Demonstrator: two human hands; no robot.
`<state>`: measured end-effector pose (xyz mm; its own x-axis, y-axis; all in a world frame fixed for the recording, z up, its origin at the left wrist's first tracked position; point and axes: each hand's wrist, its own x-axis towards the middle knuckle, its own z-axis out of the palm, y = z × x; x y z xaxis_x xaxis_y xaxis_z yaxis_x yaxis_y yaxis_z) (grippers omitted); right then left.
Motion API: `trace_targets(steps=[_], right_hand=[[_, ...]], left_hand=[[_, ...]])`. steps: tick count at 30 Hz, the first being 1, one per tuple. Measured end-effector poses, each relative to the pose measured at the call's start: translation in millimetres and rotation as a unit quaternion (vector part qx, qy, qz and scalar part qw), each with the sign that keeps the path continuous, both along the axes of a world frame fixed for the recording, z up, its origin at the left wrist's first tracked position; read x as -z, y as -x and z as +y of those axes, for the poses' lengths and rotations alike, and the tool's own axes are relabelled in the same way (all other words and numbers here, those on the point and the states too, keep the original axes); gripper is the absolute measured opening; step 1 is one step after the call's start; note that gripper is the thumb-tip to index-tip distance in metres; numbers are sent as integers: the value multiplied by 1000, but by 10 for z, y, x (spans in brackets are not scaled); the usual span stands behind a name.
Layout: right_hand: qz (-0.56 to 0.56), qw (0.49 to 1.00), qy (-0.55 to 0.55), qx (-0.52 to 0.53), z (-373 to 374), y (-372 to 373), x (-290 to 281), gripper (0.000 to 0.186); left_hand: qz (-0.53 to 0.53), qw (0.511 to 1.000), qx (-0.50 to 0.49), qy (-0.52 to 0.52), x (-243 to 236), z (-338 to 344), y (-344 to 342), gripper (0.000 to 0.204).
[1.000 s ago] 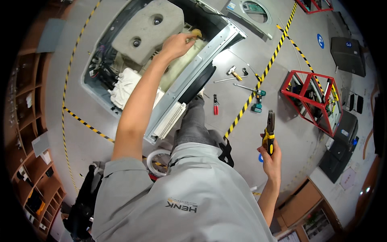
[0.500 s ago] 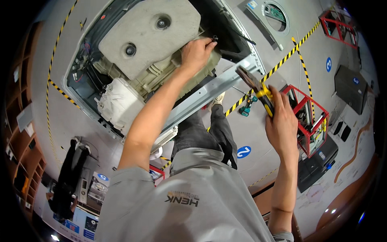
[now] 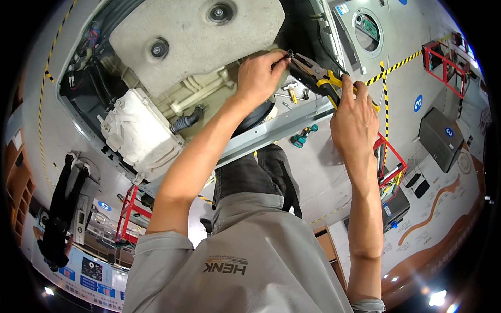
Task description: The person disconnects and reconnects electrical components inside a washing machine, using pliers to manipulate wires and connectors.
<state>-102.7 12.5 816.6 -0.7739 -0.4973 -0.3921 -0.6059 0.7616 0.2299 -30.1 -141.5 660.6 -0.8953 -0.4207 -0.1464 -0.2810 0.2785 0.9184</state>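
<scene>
One pair of pliers (image 3: 322, 82) — across the cabinet's metal edge (image 3: 292, 122).

Pliers (image 3: 322, 83) in my grip: dull metal nose, plasticky handles. Block (image 3: 190, 36) up top of frame looks like matt, roughish concrete; casing (image 3: 136, 130) mid-left is smooth white plastic, kinda satiny.

The concrete counterweight (image 3: 193, 65) is pale grey — right of it, yellow-and-black pliers (image 3: 324, 85) and striped yellow-and-black floor tape (image 3: 394, 68); below it, a white plastic housing (image 3: 138, 130), a teal-and-black cordless drill (image 3: 301, 139) and a grey shirt (image 3: 255, 237) with dark chest print.
</scene>
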Motion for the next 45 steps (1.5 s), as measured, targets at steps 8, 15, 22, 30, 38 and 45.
trace_targets(steps=[8, 15, 22, 30, 38, 45], right_hand=[[46, 998, 30, -28, 42, 32, 27, 50], [58, 997, 18, -37, -13, 6, 30, 45], [53, 998, -17, -32, -9, 16, 43, 43], [84, 991, 20, -98, 133, 86, 165, 39], [7, 998, 39, -39, 144, 11, 203, 34], [-63, 998, 31, 4, 130, 15, 165, 35]], left_hand=[[-14, 1000, 14, -6, 8, -9, 10, 23], [-18, 1000, 16, -13, -30, -12, 24, 22], [-13, 1000, 21, 0, -39, -24, 10, 23], [-1, 999, 34, 39, 2, -15, 19, 20], [10, 999, 22, 40, 39, 0, -20, 20], [17, 997, 26, 67, -23, 0, -15, 18]])
